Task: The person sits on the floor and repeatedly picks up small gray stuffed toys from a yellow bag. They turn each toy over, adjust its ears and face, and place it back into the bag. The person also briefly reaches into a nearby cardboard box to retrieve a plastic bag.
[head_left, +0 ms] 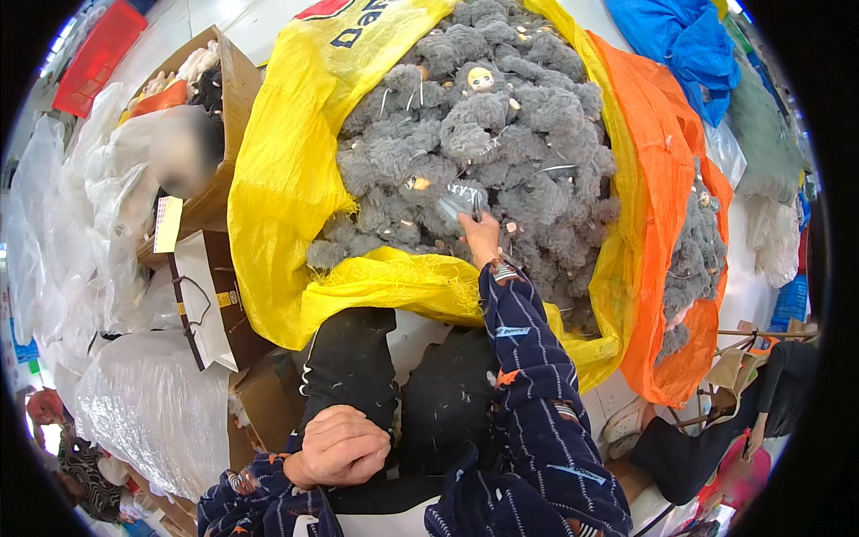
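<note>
A large yellow woven sack (268,224) lies wide open in front of me, full of grey fluffy plush toys (483,121). Among the fluff, one small doll face with yellow around it (480,80) looks up, and pale little limbs poke out here and there. My right hand (482,236) reaches over the sack's near rim, its fingers pinched on a small grey, shiny thing with white marks (462,202) whose kind I cannot make out. Closed in a fist, my left hand (344,446) rests at my left thigh; anything inside it is hidden.
To the right, an orange sack (649,116) holds more grey plush. A blue bag (676,49) lies beyond it. At left stand a cardboard box of plush toys (240,98), clear plastic bags (148,412) and a red crate (98,58). Another person's dark-clothed legs (684,456) show at lower right.
</note>
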Available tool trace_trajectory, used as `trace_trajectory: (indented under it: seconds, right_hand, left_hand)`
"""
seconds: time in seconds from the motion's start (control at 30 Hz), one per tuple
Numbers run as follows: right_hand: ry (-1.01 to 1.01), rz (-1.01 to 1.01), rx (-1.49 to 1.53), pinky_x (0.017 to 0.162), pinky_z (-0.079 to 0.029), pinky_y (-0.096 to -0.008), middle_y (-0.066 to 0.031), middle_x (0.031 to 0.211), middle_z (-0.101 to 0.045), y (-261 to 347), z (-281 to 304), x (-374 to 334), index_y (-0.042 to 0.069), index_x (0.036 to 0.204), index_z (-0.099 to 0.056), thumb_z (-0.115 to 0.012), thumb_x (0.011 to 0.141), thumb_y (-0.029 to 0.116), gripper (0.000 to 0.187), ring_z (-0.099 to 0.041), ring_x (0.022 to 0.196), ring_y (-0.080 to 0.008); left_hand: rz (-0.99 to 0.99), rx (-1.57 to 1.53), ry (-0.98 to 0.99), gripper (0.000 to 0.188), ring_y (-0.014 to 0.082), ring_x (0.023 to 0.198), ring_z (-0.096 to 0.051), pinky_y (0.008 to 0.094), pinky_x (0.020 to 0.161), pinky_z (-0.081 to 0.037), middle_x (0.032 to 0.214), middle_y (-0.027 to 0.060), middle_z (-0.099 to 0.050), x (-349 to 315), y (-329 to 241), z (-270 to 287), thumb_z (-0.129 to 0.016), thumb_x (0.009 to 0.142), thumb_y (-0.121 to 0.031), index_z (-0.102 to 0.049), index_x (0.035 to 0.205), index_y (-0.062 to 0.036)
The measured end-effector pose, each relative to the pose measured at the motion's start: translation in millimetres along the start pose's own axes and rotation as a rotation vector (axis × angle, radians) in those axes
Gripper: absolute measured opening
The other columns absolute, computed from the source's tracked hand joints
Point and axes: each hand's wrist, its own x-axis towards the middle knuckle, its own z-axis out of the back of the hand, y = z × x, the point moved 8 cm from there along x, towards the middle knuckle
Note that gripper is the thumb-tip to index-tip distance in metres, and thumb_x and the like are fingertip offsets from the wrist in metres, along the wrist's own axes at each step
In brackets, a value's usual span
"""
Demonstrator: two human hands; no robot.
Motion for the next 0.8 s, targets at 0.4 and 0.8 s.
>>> trace_trajectory:
  seconds: [0.4,0.8]
  right_hand:
    - [0.010,1.190,-0.378,0.065,-0.045,-0.0310,-0.0136,0.081,-0.055,251,77,-246,0.001,0.089,-0.054,-0.059,0.071,0.002,0.018,-0.056,0.073,-0.0291]
    - [0.234,0.694,0.468,0.069,-0.043,-0.0218,-0.0021,0.089,-0.058,223,135,-407,-0.001,0.095,-0.056,-0.060,0.080,0.008,0.017,-0.054,0.077,-0.0091]
  left_hand:
    - [-0.037,-0.051,-0.046,0.015,0.0248,0.067,-0.056,0.0315,0.064,-0.045,0.074,0.0091,-0.058,-2,-19,-4,-0.065,0.066,0.000,-0.058,0.079,-0.0033]
    - [0.120,-0.589,0.244,0.044,0.0163,0.098,-0.050,0.0285,0.086,-0.039,0.106,0.0097,-0.055,-2,-83,-5,-0.065,0.078,-0.018,-0.049,0.115,0.0007]
